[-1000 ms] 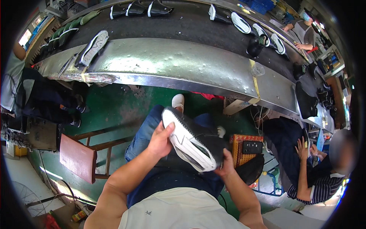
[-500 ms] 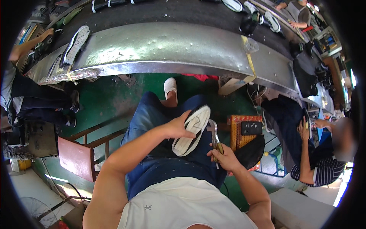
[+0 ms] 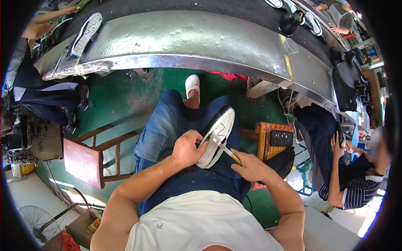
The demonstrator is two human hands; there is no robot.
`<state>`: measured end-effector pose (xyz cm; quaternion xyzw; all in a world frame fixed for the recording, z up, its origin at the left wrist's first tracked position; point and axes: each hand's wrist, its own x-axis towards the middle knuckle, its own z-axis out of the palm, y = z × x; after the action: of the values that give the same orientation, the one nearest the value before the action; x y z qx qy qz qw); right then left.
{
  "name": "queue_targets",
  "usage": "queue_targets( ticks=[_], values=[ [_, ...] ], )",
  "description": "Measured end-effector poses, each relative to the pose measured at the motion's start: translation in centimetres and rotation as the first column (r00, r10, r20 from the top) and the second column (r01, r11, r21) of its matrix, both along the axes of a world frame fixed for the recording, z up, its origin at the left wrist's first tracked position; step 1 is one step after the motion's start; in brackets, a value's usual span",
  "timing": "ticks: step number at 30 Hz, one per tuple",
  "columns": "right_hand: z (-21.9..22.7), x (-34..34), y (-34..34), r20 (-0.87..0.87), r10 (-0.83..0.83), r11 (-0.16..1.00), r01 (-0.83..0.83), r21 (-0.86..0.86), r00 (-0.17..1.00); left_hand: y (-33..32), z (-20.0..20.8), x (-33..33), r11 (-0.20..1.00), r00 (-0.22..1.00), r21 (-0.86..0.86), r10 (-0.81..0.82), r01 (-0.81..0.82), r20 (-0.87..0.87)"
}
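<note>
A shoe [image 3: 227,121] with a white underside and a dark edge lies bottom up over my lap, tilted with one end up to the right. My left hand [image 3: 188,147] grips its left side near the lower end, thumb pressed along the edge. In my right hand [image 3: 253,167] are metal pliers [image 3: 224,149] with yellowish handles, closed in my fist. Their silver head reaches over the middle of the white underside, close to my left thumb. Whether the head touches the shoe I cannot tell.
Ahead runs a dark belt with a metal ledge [image 3: 176,39]; another bottom-up shoe [image 3: 86,35] lies at its left. A wooden stool [image 3: 83,161] stands left, a phone [image 3: 281,138] on a beaded seat right. Co-workers sit right and stand left; a fan [image 3: 39,224] is lower left.
My right hand has brought the pliers from beside the shoe to over its underside. My left hand has shifted down along the shoe. The whole view has tilted a little.
</note>
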<state>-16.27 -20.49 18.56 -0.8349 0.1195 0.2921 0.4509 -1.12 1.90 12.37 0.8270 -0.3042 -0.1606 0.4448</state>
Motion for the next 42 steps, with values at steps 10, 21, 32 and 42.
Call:
queue_targets(
  ticks=[10,21,32,42],
  values=[
    [4.9,7.3,-2.0,-0.246,0.386,0.878,-0.436,-0.198,0.889,-0.8,-5.2,-0.4,0.965,0.977,-0.212,0.113,-0.151,-0.182],
    [-4.5,3.3,2.9,0.158,-0.196,0.979,0.203,-0.029,0.968,-0.2,-6.5,1.9,0.923,0.635,-0.372,-0.230,-0.097,-0.738],
    [-4.3,6.2,-1.3,0.040,-0.027,0.999,0.026,0.026,0.999,-1.0,-5.2,1.6,0.924,0.655,-0.323,-0.117,-0.202,-0.746],
    [-6.1,4.9,1.5,0.025,-0.254,0.935,0.239,0.260,0.967,-0.6,-5.6,1.0,0.965,0.853,-0.259,-0.094,-0.050,-0.513]
  ],
)
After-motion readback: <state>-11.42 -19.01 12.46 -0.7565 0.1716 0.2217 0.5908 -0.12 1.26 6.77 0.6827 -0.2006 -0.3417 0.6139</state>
